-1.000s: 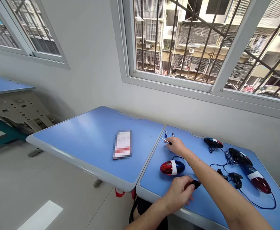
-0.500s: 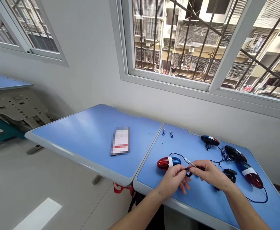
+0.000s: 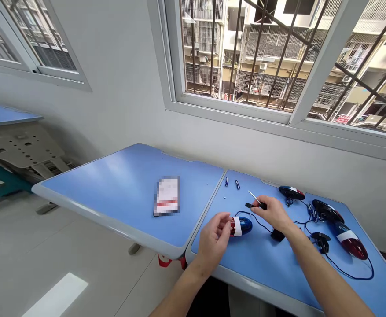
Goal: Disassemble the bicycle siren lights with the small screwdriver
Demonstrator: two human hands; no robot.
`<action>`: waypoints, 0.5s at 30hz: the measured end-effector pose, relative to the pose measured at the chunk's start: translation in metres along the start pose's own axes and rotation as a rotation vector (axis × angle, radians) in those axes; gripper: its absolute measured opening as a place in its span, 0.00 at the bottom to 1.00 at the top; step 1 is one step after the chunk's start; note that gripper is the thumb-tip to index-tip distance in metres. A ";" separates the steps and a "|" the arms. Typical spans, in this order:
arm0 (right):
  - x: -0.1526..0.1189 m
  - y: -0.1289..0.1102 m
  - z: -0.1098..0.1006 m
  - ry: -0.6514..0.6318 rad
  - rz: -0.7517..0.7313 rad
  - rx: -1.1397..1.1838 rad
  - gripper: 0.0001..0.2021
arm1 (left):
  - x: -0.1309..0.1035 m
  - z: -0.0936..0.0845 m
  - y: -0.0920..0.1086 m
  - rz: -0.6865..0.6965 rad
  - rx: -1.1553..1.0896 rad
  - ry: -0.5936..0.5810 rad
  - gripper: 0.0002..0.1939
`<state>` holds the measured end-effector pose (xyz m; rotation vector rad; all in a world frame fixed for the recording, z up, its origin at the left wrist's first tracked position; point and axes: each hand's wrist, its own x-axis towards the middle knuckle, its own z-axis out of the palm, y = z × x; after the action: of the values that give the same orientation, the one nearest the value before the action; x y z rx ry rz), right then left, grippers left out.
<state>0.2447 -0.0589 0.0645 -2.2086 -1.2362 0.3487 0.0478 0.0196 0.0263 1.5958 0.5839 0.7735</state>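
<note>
My left hand (image 3: 215, 233) is at the red end of a red-and-blue oval lamp (image 3: 244, 226) with a white band, its fingers curled round that end. In my right hand (image 3: 271, 210) is a screwdriver (image 3: 255, 197), its metal shaft pointing up and left. A small black piece (image 3: 249, 205) shows at the same fingertips. A thin black cable (image 3: 260, 223) runs from the lamp to a black box-like part (image 3: 277, 235) below my right hand.
On the right lie more oval lamps (image 3: 353, 245), (image 3: 292, 192) with cables and a black bracket (image 3: 321, 241). Small batteries (image 3: 237, 184) lie near the wall. A blurred-out flat object (image 3: 167, 195) rests on the left table (image 3: 130, 185).
My hands have moved apart. The left went left onto the lamp's red end; the right rose up and away with the screwdriver. The black part below it has come into view.
</note>
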 end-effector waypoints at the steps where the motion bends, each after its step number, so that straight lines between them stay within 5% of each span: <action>1: 0.009 -0.001 0.007 0.028 0.018 -0.059 0.06 | -0.001 -0.005 -0.001 0.053 0.084 0.066 0.12; 7: 0.048 -0.010 0.044 0.052 0.048 -0.220 0.03 | -0.006 -0.016 -0.002 0.358 0.442 0.207 0.13; 15: 0.058 -0.017 0.057 0.019 0.030 -0.337 0.06 | -0.002 -0.012 -0.024 0.387 0.663 -0.068 0.30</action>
<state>0.2363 0.0169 0.0326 -2.5083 -1.3324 0.1372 0.0387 0.0299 0.0037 2.3862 0.5142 0.8521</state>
